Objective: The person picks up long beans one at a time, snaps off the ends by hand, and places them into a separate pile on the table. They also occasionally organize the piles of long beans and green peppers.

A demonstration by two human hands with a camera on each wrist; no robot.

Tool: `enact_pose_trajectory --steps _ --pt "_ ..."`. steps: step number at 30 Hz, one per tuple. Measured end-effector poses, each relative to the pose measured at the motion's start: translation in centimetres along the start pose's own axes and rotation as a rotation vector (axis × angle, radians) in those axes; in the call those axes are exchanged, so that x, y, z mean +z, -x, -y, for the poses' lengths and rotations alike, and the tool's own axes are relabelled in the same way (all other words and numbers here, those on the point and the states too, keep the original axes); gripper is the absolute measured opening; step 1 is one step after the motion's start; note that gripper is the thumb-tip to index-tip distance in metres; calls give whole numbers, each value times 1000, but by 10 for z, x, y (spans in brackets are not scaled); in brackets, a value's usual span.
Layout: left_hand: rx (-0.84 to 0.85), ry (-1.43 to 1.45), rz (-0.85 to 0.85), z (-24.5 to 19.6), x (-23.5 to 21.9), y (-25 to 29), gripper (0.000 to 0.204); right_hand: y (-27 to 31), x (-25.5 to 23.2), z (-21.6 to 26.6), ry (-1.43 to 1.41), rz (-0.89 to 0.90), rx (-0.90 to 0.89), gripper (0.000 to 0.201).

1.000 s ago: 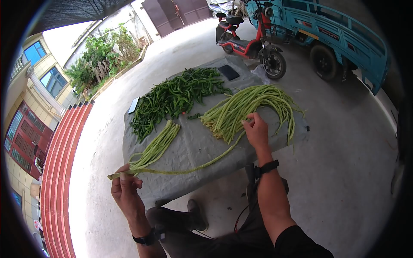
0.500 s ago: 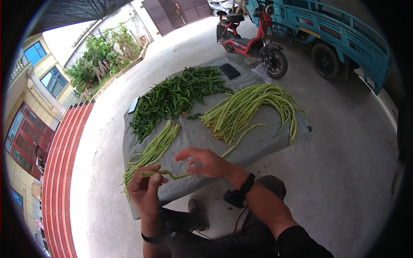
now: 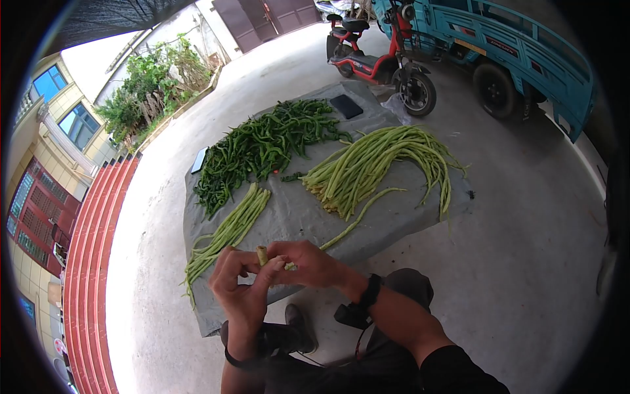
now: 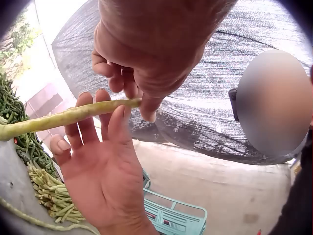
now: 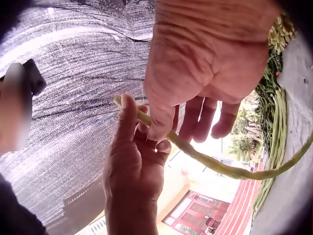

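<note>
Pinched between thumb and fingers of both hands is one long green bean (image 5: 220, 169), close to one end. My left hand (image 3: 237, 284) holds its tip, which pokes up above the fingers in the head view. My right hand (image 3: 308, 264) meets the left over the table's near edge; its thumb and index finger grip the bean just beside the left fingertips. The bean's rest trails rightward across the cloth toward a big pile of long beans (image 3: 367, 161). A smaller bundle of long beans (image 3: 230, 226) lies left, beyond the left hand.
A heap of green peppers (image 3: 269, 141) covers the far side of the grey cloth (image 3: 289, 220). Two phones lie beside it, a dark one (image 3: 346, 106) and a pale one (image 3: 199, 161). A red scooter (image 3: 374, 65) and a blue cargo tricycle (image 3: 505, 59) stand behind.
My right hand left the big pile and came left and nearer to join the left hand at the bean's end. The left hand moved right and toward the middle, still holding the bean.
</note>
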State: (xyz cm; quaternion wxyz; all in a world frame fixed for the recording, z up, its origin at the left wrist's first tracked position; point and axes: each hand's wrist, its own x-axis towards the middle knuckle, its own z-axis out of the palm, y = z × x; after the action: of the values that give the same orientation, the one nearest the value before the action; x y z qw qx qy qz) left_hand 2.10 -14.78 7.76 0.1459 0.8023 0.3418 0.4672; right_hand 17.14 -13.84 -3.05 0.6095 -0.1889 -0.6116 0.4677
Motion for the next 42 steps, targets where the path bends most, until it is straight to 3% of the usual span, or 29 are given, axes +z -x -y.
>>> enact_pose_trajectory --steps 4,10,13,14,18,21,24,33,41,42 --pt "24 -21 36 6 8 0 22 -2 -6 -4 172 -23 -169 24" --pt "-58 65 79 13 14 2 27 4 -4 -4 -159 -119 7 14" --pt "-78 154 105 29 20 6 31 5 -5 9 -209 -192 133 12" --pt "-85 190 124 36 22 8 33 6 -7 8 -210 -205 100 12" --pt "-311 561 414 53 27 23 28 8 -23 5 -261 -285 11 12" --pt "-344 260 619 66 17 29 26 12 -43 9 -322 -393 -32 13" --pt "-348 320 481 79 21 37 19 20 -66 14 -382 -491 -69 12" --pt "-473 313 335 82 -20 20 11 46 -121 30 -493 -749 -307 16" --pt "-465 198 256 85 -63 7 15 62 -146 32 -552 -869 -390 18" --pt "-364 196 246 84 -67 3 16 62 -148 31 -564 -876 -394 18"
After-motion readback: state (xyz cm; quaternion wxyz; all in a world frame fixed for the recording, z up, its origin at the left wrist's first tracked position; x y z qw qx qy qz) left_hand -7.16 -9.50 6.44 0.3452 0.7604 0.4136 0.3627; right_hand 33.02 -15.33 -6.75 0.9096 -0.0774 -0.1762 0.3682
